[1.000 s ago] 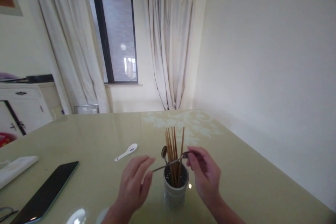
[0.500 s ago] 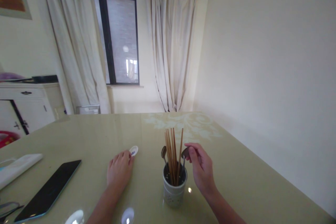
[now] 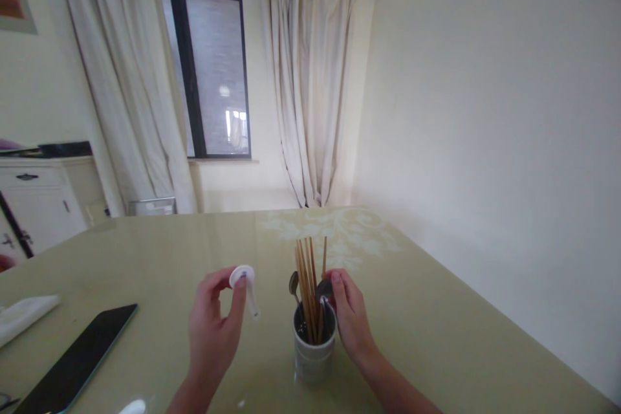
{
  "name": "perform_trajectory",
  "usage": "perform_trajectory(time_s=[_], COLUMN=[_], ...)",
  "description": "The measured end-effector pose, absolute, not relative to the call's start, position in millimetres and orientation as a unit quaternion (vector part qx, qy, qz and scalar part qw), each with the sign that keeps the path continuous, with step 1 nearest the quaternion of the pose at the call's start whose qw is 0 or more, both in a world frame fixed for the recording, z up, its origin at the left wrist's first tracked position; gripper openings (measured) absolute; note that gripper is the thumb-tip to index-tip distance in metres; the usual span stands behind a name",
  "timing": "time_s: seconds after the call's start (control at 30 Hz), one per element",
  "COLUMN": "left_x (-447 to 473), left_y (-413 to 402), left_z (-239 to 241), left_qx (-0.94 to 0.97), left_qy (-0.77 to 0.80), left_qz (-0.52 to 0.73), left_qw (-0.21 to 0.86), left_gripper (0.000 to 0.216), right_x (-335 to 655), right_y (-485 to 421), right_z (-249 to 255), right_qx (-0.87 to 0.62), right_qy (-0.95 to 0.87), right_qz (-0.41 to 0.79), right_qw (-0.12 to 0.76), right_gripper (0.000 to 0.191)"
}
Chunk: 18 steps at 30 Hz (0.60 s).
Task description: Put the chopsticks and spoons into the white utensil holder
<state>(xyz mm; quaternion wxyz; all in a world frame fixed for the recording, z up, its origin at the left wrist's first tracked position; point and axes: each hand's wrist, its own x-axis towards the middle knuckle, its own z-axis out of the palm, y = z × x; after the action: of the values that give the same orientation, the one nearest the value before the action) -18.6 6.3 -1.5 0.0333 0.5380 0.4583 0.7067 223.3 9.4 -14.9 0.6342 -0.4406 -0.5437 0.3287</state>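
My left hand (image 3: 216,317) pinches a white ceramic soup spoon (image 3: 243,275) by its bowl, with the handle hanging down above the table. To its right stands a light grey utensil cup (image 3: 314,356), upright, holding several wooden chopsticks (image 3: 305,291). One metal spoon (image 3: 294,283) leans at the cup's left side, bowl up. My right hand (image 3: 350,317) is closed at the cup's right side, its fingertips on the bowl of another metal spoon (image 3: 323,289) whose handle goes down into the cup. Part of those fingers is hidden behind the thumb.
The glossy greenish table (image 3: 436,336) reaches back to the curtains (image 3: 315,77). On the left lie a dark tablet (image 3: 80,359) and a white flat object (image 3: 26,317). A white wall (image 3: 485,110) rises along the right, and a white cabinet (image 3: 41,207) stands at far left.
My left hand has lifted the ceramic spoon off the table and turned it so the handle points down. My right hand has moved slightly left along with the view, still at the metal spoon.
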Motion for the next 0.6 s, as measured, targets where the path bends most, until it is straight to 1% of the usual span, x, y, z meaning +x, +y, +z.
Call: perform_trajectory(time_s=[0.1,0.2,0.3,0.4,0.5,0.6], left_x=[-1,10,16,21,25,29], left_y=[-14,-24,-26,-26,-27,-25], left_z=[5,0,-5,-6,-6,-9], left_qx=[0.529,0.583,0.648,0.689,0.707,0.718], left_qy=[0.334,0.276,0.301,0.334,0.338,0.335], left_qz=[0.779,0.761,0.697,0.644,0.621,0.610], left_qw=[0.042,0.073,0.054,0.003,-0.020,-0.012], left_gripper=[0.023,0.022,0.019,0.009,0.003,0.006], right_x=[218,213,211,211,212,216], right_y=[9,6,3,2,3,7], right_z=[-19,-18,-16,-16,-17,-13], right_qx=[-0.438,-0.431,-0.428,-0.430,-0.436,-0.447], right_qy=[-0.537,-0.542,-0.554,-0.565,-0.569,-0.562], right_qz=[0.349,0.351,0.347,0.339,0.330,0.281], right_qw=[0.631,0.630,0.625,0.618,0.614,0.636], right_gripper=[0.054,0.055,0.053,0.051,0.050,0.046])
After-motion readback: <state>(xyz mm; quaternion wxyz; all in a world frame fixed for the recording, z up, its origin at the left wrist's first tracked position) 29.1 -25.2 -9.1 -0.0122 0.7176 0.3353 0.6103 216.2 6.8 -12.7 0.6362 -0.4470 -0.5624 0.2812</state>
